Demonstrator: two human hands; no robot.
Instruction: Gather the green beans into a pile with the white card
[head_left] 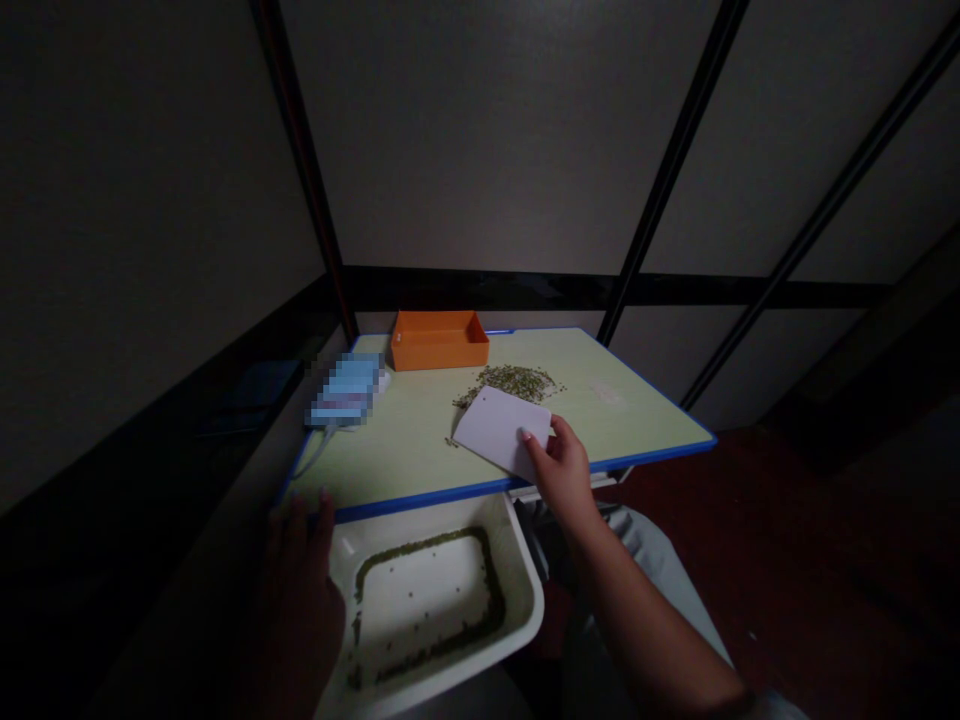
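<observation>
The one spot where print might be looked for is a light-blue item (349, 390) at the left of the counter (637, 420), but it is broken into coarse blocks and nothing on it can be read. A pale cable (322, 452) trails from it toward the near left corner. The counter has a pale greenish top with a blue edge, and a faint whitish patch (609, 393) marks its right part. Dim grey wall panels (480, 130) with black strips stand behind; the floor (675, 510) to the right is dark red.

The right hand (562, 462) has its grip clamped on a white card (499, 430), thumb on top, tilted over the counter's near edge, just beside a scatter of small green grains (517, 381). An orange box (441, 352) sits behind, left of them. Below the edge, a white basin (531, 590) holds more grains, mostly along its bottom rim. The left hand (300, 590) is beside its left side, in shadow; whether its grip is closed I cannot tell.
</observation>
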